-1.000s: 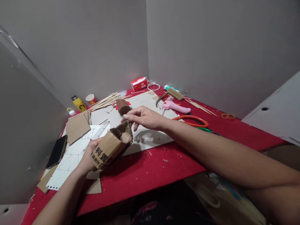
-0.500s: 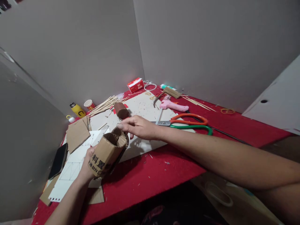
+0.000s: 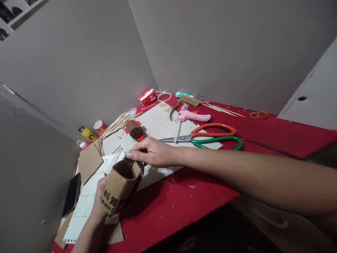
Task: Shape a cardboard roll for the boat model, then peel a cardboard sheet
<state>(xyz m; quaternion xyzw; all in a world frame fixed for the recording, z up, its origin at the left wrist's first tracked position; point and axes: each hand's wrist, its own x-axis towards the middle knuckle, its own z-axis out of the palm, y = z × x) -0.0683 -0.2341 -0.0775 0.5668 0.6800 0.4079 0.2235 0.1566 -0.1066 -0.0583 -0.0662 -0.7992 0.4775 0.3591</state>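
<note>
I'm gripping a cardboard tube [image 3: 117, 188] over the red table [image 3: 184, 196].
My left hand [image 3: 100, 201] is wrapping its lower body, open end tilting away; my right hand [image 3: 152, 153] is pinching the far rim. Scissors [image 3: 210, 137] are lying beyond.

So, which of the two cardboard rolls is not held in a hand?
The small dark brown roll, lying on the white board beyond the right hand. The bigger light roll with black print is gripped by the left hand.
</note>
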